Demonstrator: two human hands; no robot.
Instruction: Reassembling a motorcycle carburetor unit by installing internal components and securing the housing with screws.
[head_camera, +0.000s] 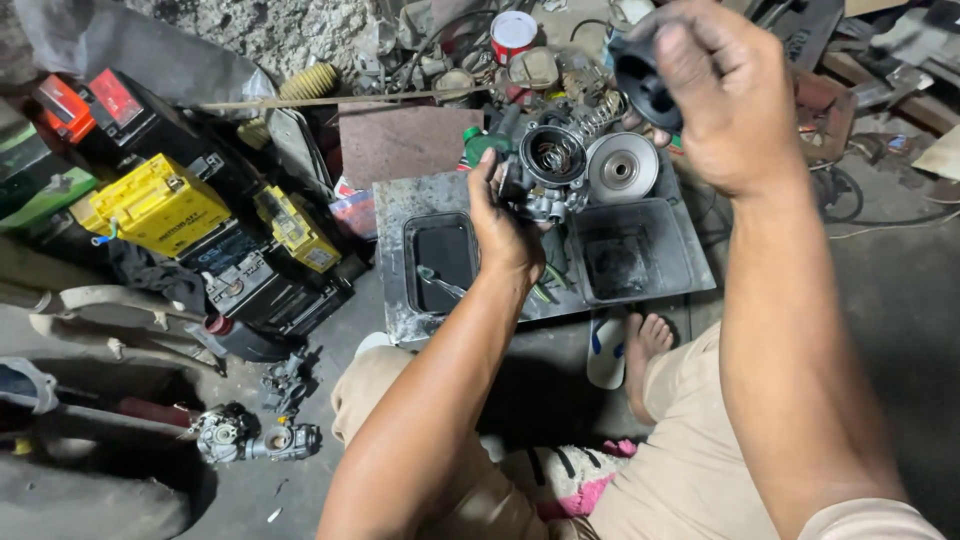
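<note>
Grey cast metal is what we see in the left hand (500, 225): a carburetor body (545, 175) with a round open top and a coiled spring (553, 152) showing inside it. The fingers are wrapped closed around its left side, holding it up above the back edge of a grimy metal tray (395, 215). Our right hand (725, 95) is raised higher and nearer the camera, up and to the right of the carburetor and clear of it, with the fingers pinched shut on a black rubber cap (640, 85), its hollow side turned toward the carburetor.

Just right of the carburetor, a round silver disc (622, 168) rests at the tray's far edge. Below the hands the tray holds two black rectangular tubs: the left tub (440, 262) has a small metal tool lying in it, and the right tub (628, 258) sits under the right forearm. Left of the tray we see a yellow battery (155, 205) among darker ones, and another carburetor (250, 438) lies on the floor, well apart from both hands.
</note>
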